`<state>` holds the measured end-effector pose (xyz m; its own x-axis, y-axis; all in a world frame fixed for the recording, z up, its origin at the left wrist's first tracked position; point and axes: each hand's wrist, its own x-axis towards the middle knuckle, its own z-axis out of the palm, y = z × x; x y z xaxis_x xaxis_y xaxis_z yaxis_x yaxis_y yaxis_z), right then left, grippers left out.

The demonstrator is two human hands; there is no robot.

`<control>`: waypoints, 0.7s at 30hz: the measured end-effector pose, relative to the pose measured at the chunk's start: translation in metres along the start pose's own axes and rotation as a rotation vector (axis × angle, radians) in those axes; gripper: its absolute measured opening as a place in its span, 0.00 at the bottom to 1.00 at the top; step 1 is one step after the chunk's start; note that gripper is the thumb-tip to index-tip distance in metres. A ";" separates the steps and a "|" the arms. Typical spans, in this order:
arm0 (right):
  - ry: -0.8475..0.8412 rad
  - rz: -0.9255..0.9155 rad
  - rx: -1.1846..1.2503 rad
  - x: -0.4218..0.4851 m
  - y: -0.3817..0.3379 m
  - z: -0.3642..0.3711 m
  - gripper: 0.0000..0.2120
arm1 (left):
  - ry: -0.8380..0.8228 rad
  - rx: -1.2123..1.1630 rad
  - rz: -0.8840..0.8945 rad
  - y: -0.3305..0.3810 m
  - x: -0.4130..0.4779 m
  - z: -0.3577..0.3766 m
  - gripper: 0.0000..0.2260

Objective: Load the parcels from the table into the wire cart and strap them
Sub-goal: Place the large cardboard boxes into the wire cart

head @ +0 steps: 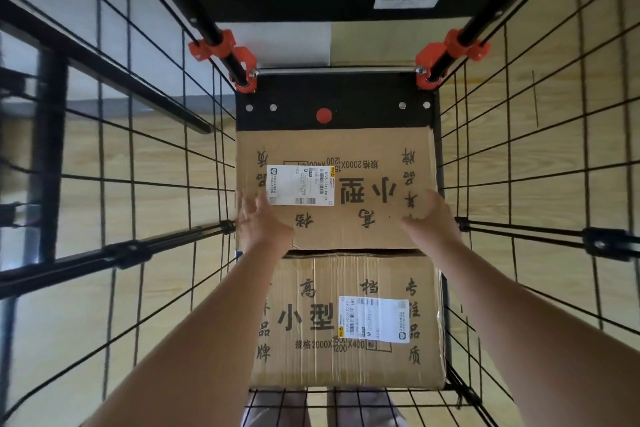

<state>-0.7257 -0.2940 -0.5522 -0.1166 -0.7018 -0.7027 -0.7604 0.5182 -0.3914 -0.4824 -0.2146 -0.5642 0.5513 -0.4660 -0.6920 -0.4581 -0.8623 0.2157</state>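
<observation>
Pale wood-grain floor (554, 184) shows through the black mesh of the wire cart (346, 402). Nearest, the near parcel (311, 288), a printed carton with a white shipping label (374, 319), lies flat in the cart. Just beyond and touching it sits the far parcel (346, 156). The left grip (263, 222) presses its left edge with fingers spread apart. The right grip (433, 215) bends over its right edge, seemingly clasping it, though the fingers are hidden. Farther off are a red button (324, 115) on the black deck and red clamps (221, 45) on the posts.
</observation>
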 end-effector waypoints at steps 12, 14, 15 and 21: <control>-0.131 -0.265 -0.382 -0.106 -0.069 -0.050 0.26 | -0.098 0.206 0.221 0.056 -0.101 -0.075 0.35; -0.130 -0.295 -0.380 -0.126 -0.081 -0.060 0.22 | -0.124 0.173 0.220 0.059 -0.123 -0.093 0.34; -0.123 -0.314 -0.387 -0.136 -0.087 -0.065 0.19 | -0.121 0.170 0.226 0.059 -0.133 -0.102 0.34; -0.123 -0.394 -0.374 -0.201 -0.123 -0.085 0.12 | -0.075 0.221 0.256 0.050 -0.188 -0.157 0.30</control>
<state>-0.6628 -0.2586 -0.3121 0.2805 -0.7335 -0.6191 -0.9090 0.0042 -0.4168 -0.4991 -0.2013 -0.3151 0.3499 -0.6387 -0.6853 -0.7197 -0.6516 0.2398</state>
